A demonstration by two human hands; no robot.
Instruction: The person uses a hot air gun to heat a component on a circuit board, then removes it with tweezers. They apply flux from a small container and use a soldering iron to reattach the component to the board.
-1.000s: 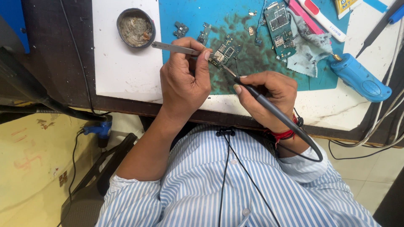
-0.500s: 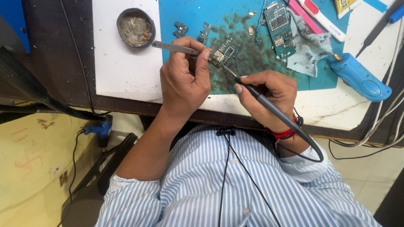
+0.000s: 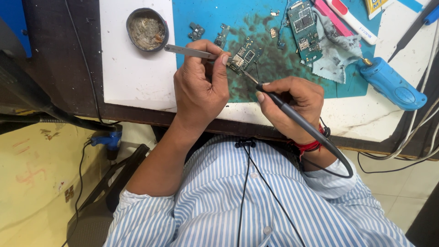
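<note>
My left hand (image 3: 200, 84) grips metal tweezers (image 3: 187, 51), whose tips press on a small circuit board (image 3: 244, 57) lying on the stained blue mat (image 3: 219, 18). My right hand (image 3: 292, 103) holds a dark soldering iron (image 3: 292, 114) like a pen. Its thin tip touches the near edge of that small board. The iron's black cable loops back past my wrist, which wears a red thread band (image 3: 308, 146).
A round tin of dirty flux (image 3: 147, 29) stands on the white board at left. A larger green circuit board (image 3: 302, 29), a grey rag (image 3: 336, 50), a blue handheld tool (image 3: 393, 84) and small loose parts (image 3: 196, 32) lie on the mat. Cables hang at right.
</note>
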